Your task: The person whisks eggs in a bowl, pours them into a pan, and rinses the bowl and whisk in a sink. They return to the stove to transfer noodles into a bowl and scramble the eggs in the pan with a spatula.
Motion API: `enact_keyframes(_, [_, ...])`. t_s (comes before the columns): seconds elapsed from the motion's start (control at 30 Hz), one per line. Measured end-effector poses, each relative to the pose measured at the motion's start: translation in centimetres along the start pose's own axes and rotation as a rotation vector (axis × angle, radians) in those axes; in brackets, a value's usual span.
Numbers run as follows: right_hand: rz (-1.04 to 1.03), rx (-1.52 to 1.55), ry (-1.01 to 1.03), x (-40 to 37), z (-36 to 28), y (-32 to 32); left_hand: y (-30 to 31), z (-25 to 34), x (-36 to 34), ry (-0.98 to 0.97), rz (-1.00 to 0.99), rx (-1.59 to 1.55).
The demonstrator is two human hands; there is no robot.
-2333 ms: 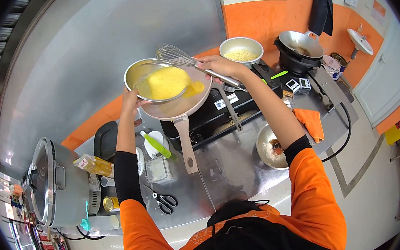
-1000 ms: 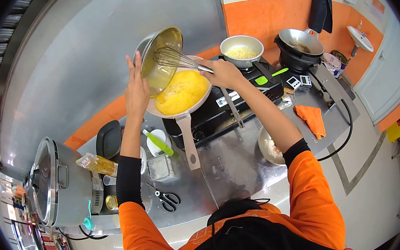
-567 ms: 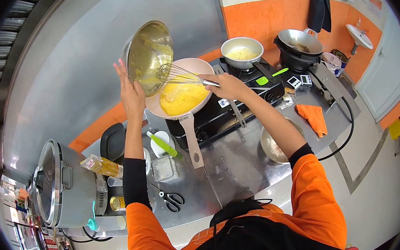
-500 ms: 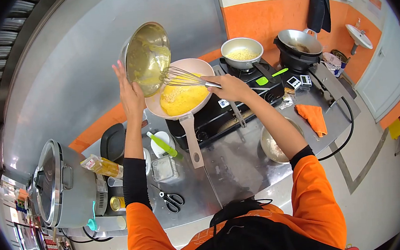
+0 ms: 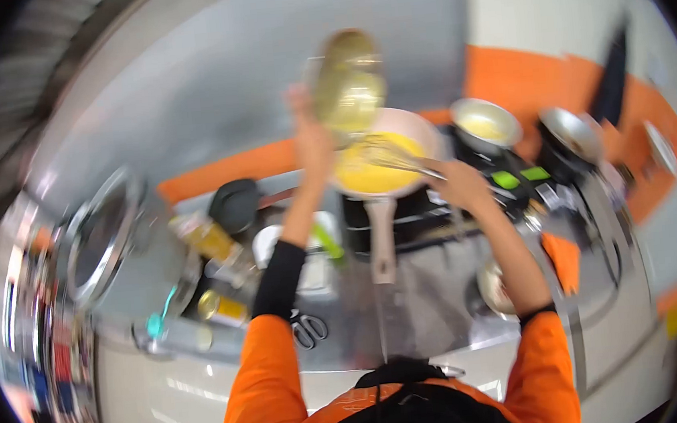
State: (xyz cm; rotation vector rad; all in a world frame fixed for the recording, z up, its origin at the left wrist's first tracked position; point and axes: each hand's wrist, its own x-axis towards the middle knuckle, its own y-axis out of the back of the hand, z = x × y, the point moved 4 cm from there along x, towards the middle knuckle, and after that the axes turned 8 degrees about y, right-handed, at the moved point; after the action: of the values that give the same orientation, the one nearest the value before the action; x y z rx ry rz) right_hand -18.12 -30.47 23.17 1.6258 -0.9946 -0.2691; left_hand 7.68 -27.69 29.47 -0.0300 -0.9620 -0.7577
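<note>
My left hand (image 5: 313, 137) holds a metal mixing bowl (image 5: 350, 81) tipped on its side above the left edge of a frying pan. Closed round a whisk handle is my right hand (image 5: 461, 185); the wires of the whisk (image 5: 390, 155) hang over the pan, close to the bowl's rim. Yellow batter-like mixture (image 5: 372, 178) covers the bottom of the light pink frying pan (image 5: 420, 128), which sits on the stove with its handle toward me. Motion blurs both hands, and the bowl hides part of my left fingers.
Right of the pan, a smaller pot (image 5: 488, 126) with yellow contents and a dark wok-like cooker (image 5: 572, 139) stand. An orange cloth (image 5: 562, 260) lies at the right. Scissors (image 5: 308, 329), a yellow can (image 5: 222, 306) and a large lidded cooker (image 5: 107, 240) are on the left.
The view has swung left, shifting everything rightward and blurring it. The yellow mixture now spreads wider across the pan. Both hands keep hold of the bowl and whisk.
</note>
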Motion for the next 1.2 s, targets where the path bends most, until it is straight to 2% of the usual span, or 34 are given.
enact_keyframes(0.03, [0.06,-0.001,0.005,-0.3,-0.1,0.1,0.1,-0.2,0.2,0.009,0.019,0.06])
enact_keyframes(0.1, [0.041,-0.021,-0.008,0.1,0.1,-0.2,0.1,-0.2,0.5,0.031,0.057,0.181])
enact_keyframes(0.13, [-0.023,-0.032,0.009,0.6,0.8,-0.7,-0.4,-1.8,0.6,-0.053,0.234,0.2])
enact_keyframes(0.17, [-0.045,-0.052,0.052,0.7,-0.2,0.0,0.1,-1.8,0.6,0.199,0.164,0.038])
enact_keyframes(0.2, [-0.012,-0.086,-0.012,0.1,-1.3,0.4,0.6,-1.8,0.5,0.457,0.128,-0.113])
enact_keyframes(0.23, [-0.067,-0.149,-0.098,0.2,-2.1,0.4,0.9,-2.0,0.5,0.5,0.176,-0.147])
enact_keyframes(0.27, [-0.123,-0.123,-0.111,0.3,-2.0,0.3,1.6,-2.0,0.3,0.495,0.184,-0.165])
enact_keyframes(0.33, [-0.114,-0.094,0.021,0.6,-0.2,-0.4,2.0,-2.0,0.1,0.484,0.18,-0.216])
enact_keyframes(0.43, [-0.136,-0.057,-0.065,0.7,-2.1,0.5,2.8,-2.5,-0.4,0.352,0.21,-0.214])
enact_keyframes(0.53, [-0.136,-0.011,-0.03,1.4,-1.4,0.4,3.6,-2.7,-0.3,0.489,0.204,-0.313])
enact_keyframes(0.6, [-0.051,-0.045,0.058,1.7,-0.3,-0.7,3.2,-4.7,-0.1,0.391,0.309,-0.256])
enact_keyframes(0.63, [-0.01,-0.064,0.105,1.8,0.1,-1.3,3.4,-5.0,-0.2,0.427,0.311,-0.32])
enact_keyframes(0.67, [-0.072,0.029,0.066,1.9,0.5,-1.9,3.7,-5.1,-0.3,0.462,0.315,-0.385])
enact_keyframes(0.73, [-0.191,0.218,-0.015,1.9,1.1,-3.3,5.5,-3.4,-0.7,0.689,0.204,-0.699])
enact_keyframes(0.8, [-0.174,0.273,-0.021,1.9,3.2,-5.0,3.1,-9.0,-0.5,0.644,0.308,-0.539])
enact_keyframes(0.87, [-0.23,0.538,-0.189,0.3,0.4,-4.0,3.1,-10.4,-1.1,0.664,0.356,-0.565])
enact_keyframes(0.9, [-0.111,0.721,-0.195,-0.1,0.2,-4.5,4.3,-9.1,-1.6,0.703,0.349,-0.671])
enact_keyframes(0.93, [-0.113,0.869,-0.284,-0.4,0.0,-4.5,5.1,-8.2,-2.2,0.74,0.34,-0.778])
enact_keyframes(1.03, [-0.139,1.295,-0.521,-0.3,-0.9,-4.2,5.5,-8.8,-2.8,0.737,0.354,-0.807])
enact_keyframes(1.07, [-0.138,1.521,-0.605,-0.3,-2.5,-3.6,5.2,-11.0,-3.0,0.654,0.434,-0.679])
enact_keyframes(1.1, [-0.168,1.632,-0.558,0.3,-2.4,-3.4,4.9,-10.6,-3.5,0.69,0.346,-0.805])
enact_keyframes(1.17, [-0.057,1.654,-0.531,0.6,-3.5,-1.6,4.2,-9.8,-4.5,0.788,0.17,-1.034])
enact_keyframes(1.2, [-0.066,1.801,-0.483,0.5,-5.1,0.0,4.7,-8.7,-5.0,0.777,0.017,-1.057])
